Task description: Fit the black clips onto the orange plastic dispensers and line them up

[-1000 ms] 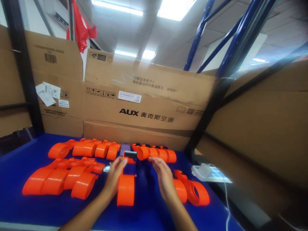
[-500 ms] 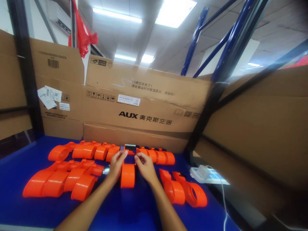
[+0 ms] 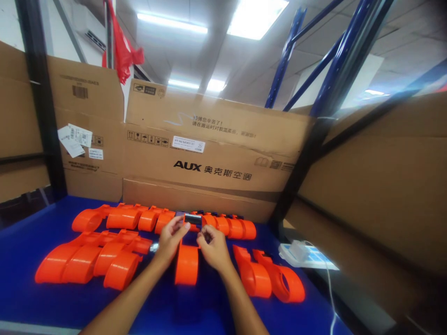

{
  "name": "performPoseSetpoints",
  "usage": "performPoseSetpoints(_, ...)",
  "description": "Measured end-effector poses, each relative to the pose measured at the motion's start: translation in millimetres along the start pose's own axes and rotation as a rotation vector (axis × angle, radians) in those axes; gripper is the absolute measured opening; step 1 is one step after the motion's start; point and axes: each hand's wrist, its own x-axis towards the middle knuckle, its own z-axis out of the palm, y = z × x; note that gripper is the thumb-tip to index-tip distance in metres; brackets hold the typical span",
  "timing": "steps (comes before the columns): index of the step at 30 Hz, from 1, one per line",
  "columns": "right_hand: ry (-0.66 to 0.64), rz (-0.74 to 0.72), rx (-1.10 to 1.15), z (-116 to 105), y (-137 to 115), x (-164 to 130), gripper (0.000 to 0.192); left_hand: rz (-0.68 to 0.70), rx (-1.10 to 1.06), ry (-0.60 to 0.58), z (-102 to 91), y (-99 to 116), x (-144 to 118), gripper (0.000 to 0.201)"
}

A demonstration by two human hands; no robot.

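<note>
Blue tabletop point(image 3: 31, 302) spreads beneath a wall of brown cardboard point(image 3: 157, 163) in a brightly lit room; at its middle, between a person's two bare hands, is an orange looped piece point(image 3: 186, 267), its broad band toward the viewer and a dark rectangular block point(image 3: 193, 219) at its far end; whether the band touches the tabletop cannot be told. Left hand point(image 3: 172, 239) grasps the piece from the side, thumb on top near the dark block; right hand point(image 3: 213, 244) curls at the opposite edge, thumb and fingertips drawn close together, though whether they pinch anything is too small to tell.

Just beside the left wrist lies a small silvery fitting point(image 3: 154, 247), next to a cluster of similar orange loops point(image 3: 82, 267) lined up at front left; behind them runs another left-hand row point(image 3: 122, 217), close to the cardboard; beyond the right hand stretches a right-hand row point(image 3: 235, 228) with dark parts along its back; nearer the viewer, two more loops point(image 3: 261, 281) sit side by side to the right of the right forearm.

At the table's right edge is a white power strip point(image 3: 314, 258) with a plug point(image 3: 299, 250) on it and a white cable point(image 3: 330, 291) trailing down; the cardboard carries "AUX" in black lettering and several white labels point(image 3: 188, 144); above, blue metal posts point(image 3: 284, 60) slant toward ceiling lights point(image 3: 258, 18), and red cloth point(image 3: 122, 51) hangs at upper left.
</note>
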Motion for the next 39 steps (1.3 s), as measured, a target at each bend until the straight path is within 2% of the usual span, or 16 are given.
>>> performPoseSetpoints(6, 0.065, -0.036, -0.074, -1, -4, -2, 0.021, 0.003, 0.019, -0.021, -0.3, -1, -1, 0.041)
performPoseSetpoints(18, 0.051, -0.075, -0.113, 2, -4, -4, 0.025, 0.042, 0.042, -0.083, -0.8, 3, -7, 0.042)
performPoseSetpoints(25, 0.089, -0.096, -0.142, 4, -3, -5, 0.027, 0.044, 0.062, -0.059, 0.2, 2, -6, 0.042)
performPoseSetpoints(34, 0.089, -0.026, -0.077, 3, -6, -4, 0.021, 0.009, -0.030, -0.026, 4.3, 11, -9, 0.036)
performPoseSetpoints(39, 0.106, 0.017, -0.028, 1, -8, -6, 0.018, -0.100, -0.181, 0.041, 9.4, 12, -13, 0.040)
